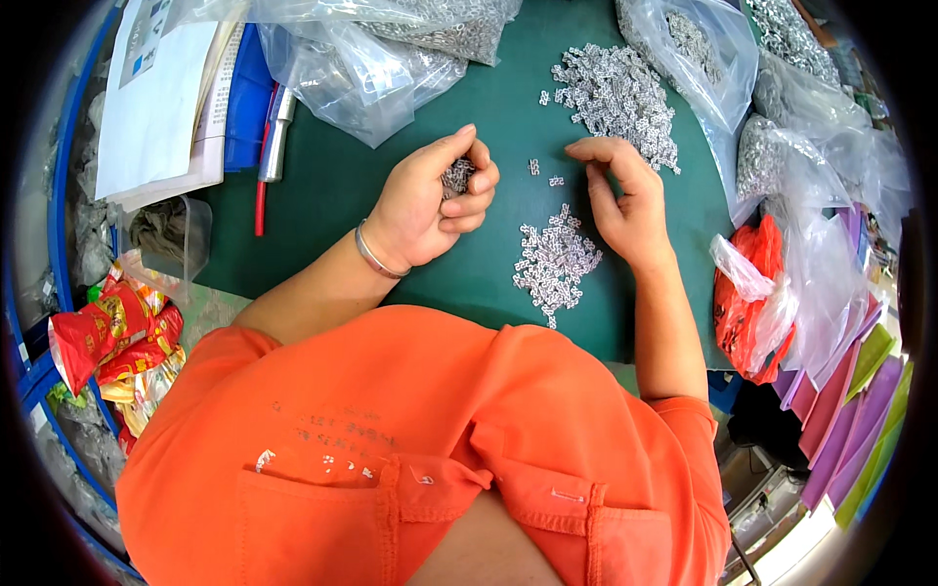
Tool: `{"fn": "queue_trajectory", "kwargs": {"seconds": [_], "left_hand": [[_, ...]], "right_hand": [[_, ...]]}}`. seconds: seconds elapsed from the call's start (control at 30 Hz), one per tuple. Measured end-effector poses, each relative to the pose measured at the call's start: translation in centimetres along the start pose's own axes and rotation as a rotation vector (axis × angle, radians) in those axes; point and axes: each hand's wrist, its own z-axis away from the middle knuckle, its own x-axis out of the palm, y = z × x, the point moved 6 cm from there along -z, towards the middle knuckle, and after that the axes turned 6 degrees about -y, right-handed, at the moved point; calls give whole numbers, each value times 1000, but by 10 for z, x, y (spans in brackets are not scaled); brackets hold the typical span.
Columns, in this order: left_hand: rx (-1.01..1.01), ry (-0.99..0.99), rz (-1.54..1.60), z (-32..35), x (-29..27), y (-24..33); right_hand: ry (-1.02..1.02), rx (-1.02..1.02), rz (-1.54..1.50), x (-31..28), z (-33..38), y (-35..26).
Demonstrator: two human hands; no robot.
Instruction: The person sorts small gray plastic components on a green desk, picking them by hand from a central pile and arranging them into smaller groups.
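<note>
My left hand point(435, 195) is curled around a handful of small silver metal pieces point(456, 177), which show dark and shiny between thumb and fingers. My right hand point(623, 195) hovers over the green table with bent fingers, its thumb apart from them and nothing visible between. Two loose metal pieces point(534, 167) lie between the hands. Below them spreads a small pile of the same flat, curved pieces point(555, 262). A larger heap point(618, 103) lies just beyond my right hand.
Clear plastic bags of metal parts point(376, 73) lie along the far side, with more bags point(801, 156) at the right. A red plastic bag point(750, 293) sits at the right edge. Papers point(156, 98), a blue folder point(248, 107) and a red pen point(261, 200) are at the left.
</note>
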Motion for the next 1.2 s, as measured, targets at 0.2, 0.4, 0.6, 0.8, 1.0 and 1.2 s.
{"fn": "queue_trajectory", "kwargs": {"seconds": [0.2, 0.4, 0.6, 0.8, 1.0, 1.2], "left_hand": [[-4, 25, -1, 1, 0, 0], [4, 30, -25, 1, 1, 0], [-1, 29, -2, 1, 1, -1], [4, 6, -7, 0, 0, -1], [-1, 19, 3, 0, 0, -1], [8, 32, -23, -1, 0, -1]], "right_hand": [[-166, 8, -83, 11, 3, -3], [-133, -90, 18, 27, -10, -12], [-198, 1, -70, 3, 6, -7], [-113, -12, 87, 4, 16, -8], [-383, -49, -137, 18, 41, -23], [-101, -192, 242, 16, -17, -20]]}}
